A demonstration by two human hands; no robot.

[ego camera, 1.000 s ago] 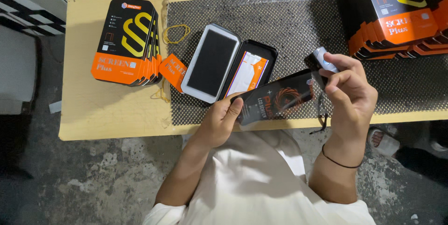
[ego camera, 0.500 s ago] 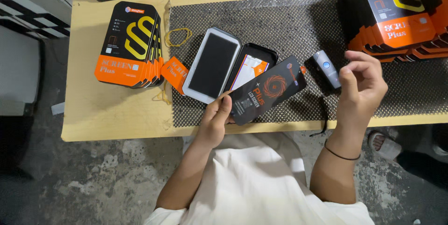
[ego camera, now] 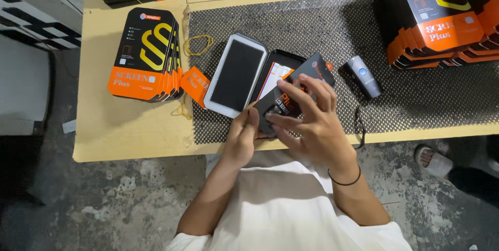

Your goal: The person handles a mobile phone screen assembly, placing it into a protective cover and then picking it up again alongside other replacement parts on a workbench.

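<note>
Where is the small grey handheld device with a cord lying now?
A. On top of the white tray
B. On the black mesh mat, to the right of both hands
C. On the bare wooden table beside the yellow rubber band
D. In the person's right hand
B: the grey handheld device lies by itself on the black mesh mat, apart from the right hand, which touches the black packet.
</note>
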